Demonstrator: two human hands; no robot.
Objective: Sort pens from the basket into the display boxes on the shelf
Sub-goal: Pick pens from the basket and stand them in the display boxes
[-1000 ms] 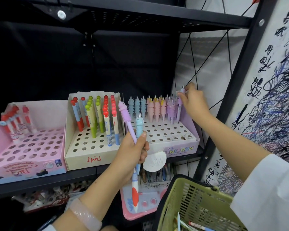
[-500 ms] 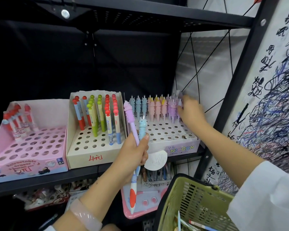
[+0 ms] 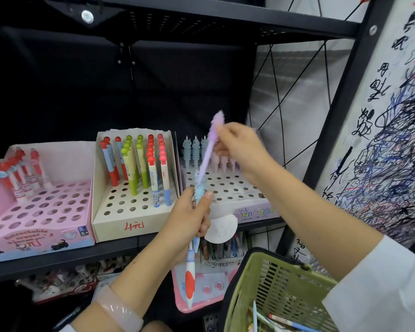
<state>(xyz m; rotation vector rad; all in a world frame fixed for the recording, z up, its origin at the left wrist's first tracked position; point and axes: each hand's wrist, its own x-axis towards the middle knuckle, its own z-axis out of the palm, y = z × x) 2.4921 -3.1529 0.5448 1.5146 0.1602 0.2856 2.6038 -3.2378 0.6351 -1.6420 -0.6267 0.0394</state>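
Black metal shelf [image 3: 120,246] runs across in front of me, a scribbled white sheet [image 3: 393,149] hanging off to the side.

From the head camera: the right hand [image 3: 240,149] pinches a lilac pen [image 3: 210,149] near its bumpy, ridged top, the grip clamped on the barrel, the pen tilted and blurred. Straight below that grip, the left hand [image 3: 189,221] has its fingers curled round a bundle of pens [image 3: 192,257]: a pale blue one with a knobbly head pokes up above the thumb, a white one with a red oval hangs down beneath the fist. Behind both grips stands the unicorn box [image 3: 254,207], pastel pens upright in its back rows. Just beside it, away from the right hand, sits the cream box [image 3: 130,224] with red- and green-capped pens, then the pink box [image 3: 34,224]. Low under the right forearm, the green basket [image 3: 278,283] holds a few more pens.
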